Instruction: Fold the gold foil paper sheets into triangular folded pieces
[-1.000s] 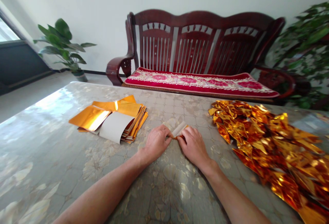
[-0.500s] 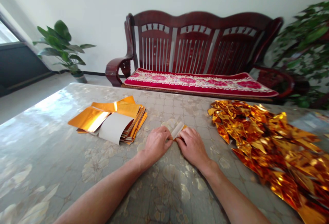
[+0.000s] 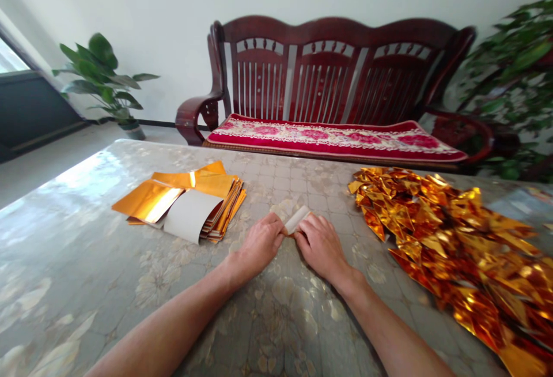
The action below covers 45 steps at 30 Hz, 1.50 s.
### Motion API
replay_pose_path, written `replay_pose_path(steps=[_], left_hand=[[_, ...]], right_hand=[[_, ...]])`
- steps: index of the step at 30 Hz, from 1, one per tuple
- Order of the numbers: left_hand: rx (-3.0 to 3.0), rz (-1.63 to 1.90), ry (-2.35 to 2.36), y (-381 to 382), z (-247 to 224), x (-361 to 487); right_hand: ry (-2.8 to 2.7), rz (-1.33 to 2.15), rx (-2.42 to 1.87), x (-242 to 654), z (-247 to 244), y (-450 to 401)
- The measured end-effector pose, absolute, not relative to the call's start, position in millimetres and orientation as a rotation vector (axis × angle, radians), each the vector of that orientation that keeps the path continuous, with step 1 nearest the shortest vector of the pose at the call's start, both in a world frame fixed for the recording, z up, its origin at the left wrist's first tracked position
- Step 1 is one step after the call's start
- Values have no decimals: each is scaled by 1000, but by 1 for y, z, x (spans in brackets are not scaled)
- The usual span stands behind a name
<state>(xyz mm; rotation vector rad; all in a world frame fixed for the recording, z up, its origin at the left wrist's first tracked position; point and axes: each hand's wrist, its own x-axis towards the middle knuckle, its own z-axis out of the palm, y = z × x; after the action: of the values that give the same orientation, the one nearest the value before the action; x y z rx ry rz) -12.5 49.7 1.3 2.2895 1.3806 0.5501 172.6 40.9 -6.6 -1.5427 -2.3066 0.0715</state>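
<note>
Bright daylight enters from ten o'clock, throwing glare across the glossy table (image 3: 78, 181); wide-angle distortion bends the edges.

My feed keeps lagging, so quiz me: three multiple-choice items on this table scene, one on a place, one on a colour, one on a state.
1. Where is the heap of folded foil pieces?
A. right of the hands
B. left of the hands
C. on the bench

2. What colour is the upturned side of the curled sheet on the stack?
A. red
B. white
C. green

3. How is the small folded sheet held?
A. lying alone, untouched
B. by the left hand only
C. pinched between both hands on the table

Answers:
1. A: the heap lies on the table beyond the right hand.
2. B: its pale back faces up among gold sheets.
3. C: fingers of the left hand and the right hand meet on it.
</note>
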Motion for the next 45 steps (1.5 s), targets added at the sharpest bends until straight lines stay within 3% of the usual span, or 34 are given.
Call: replay_pose_path(steps=[30, 45], left_hand=[[2389, 472, 1643, 51, 2, 0], [2323, 554, 1544, 48, -3, -1]], right_hand=[[-2290, -12, -1615, 170, -12, 43], [-2114, 298, -1437, 181, -13, 46]])
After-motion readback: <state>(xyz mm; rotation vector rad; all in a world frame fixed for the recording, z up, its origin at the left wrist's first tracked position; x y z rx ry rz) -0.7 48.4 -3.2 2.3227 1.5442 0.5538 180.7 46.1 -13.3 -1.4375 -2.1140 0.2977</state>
